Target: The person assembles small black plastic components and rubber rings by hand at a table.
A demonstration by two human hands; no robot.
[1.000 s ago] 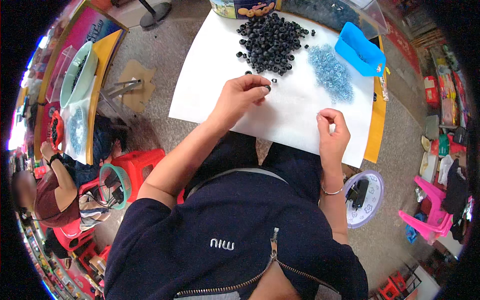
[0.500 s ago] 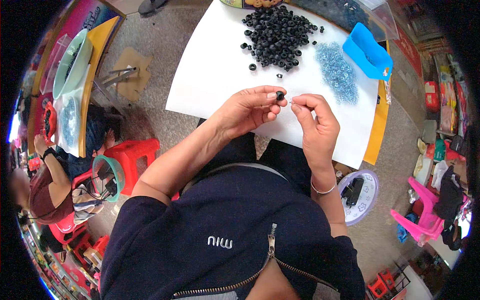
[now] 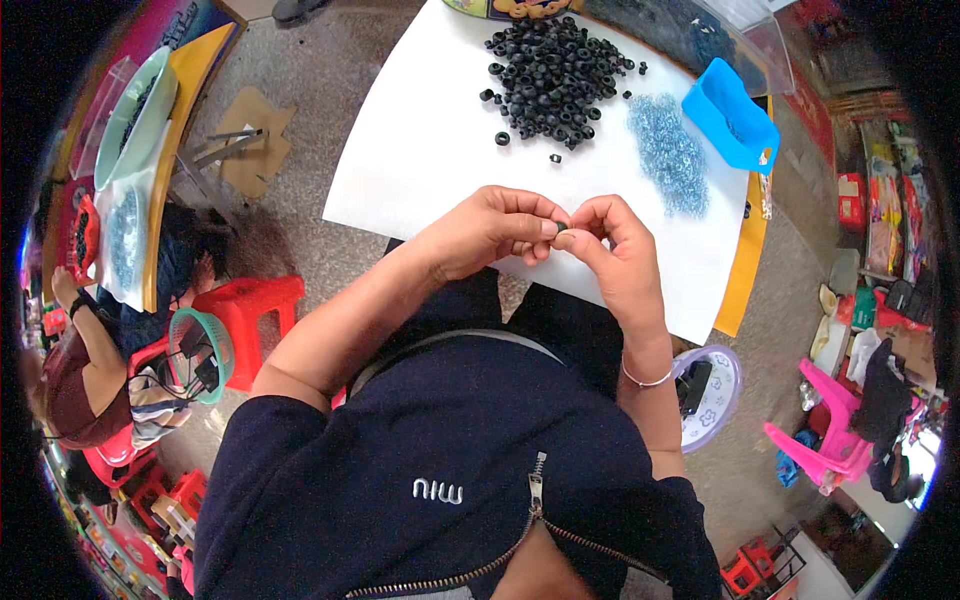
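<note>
Above the near edge of the white tabletop [image 3: 420, 140], my two hands meet fingertip to fingertip. My left hand [image 3: 478, 232] pinches a small round black plastic piece [image 3: 561, 227] between thumb and forefinger. Pressed against that piece, my right hand [image 3: 622, 255] has its thumb and forefinger closed; whatever is between them is hidden. Beyond the hands lies a heap of similar black plastic pieces [image 3: 552, 85], some showing a hole. One small black piece [image 3: 555, 159] sits apart, nearer to me. Right of the heap spreads a pile of tiny bluish, shiny pieces [image 3: 670, 158], too small to make out.
A blue plastic tray [image 3: 752, 150] stands at the far right of the table. By my right forearm is a white-and-lilac basin [image 3: 722, 405] holding a black object. At left, another person [image 3: 95, 370] sits at a yellow-edged table with a pale green bowl [image 3: 165, 85]. Red stools [image 3: 250, 310] stand nearby.
My hands have come together, and my right fingertips now touch the black piece. The tiny silvery piece seen in them before is hidden. The view has shifted slightly.
</note>
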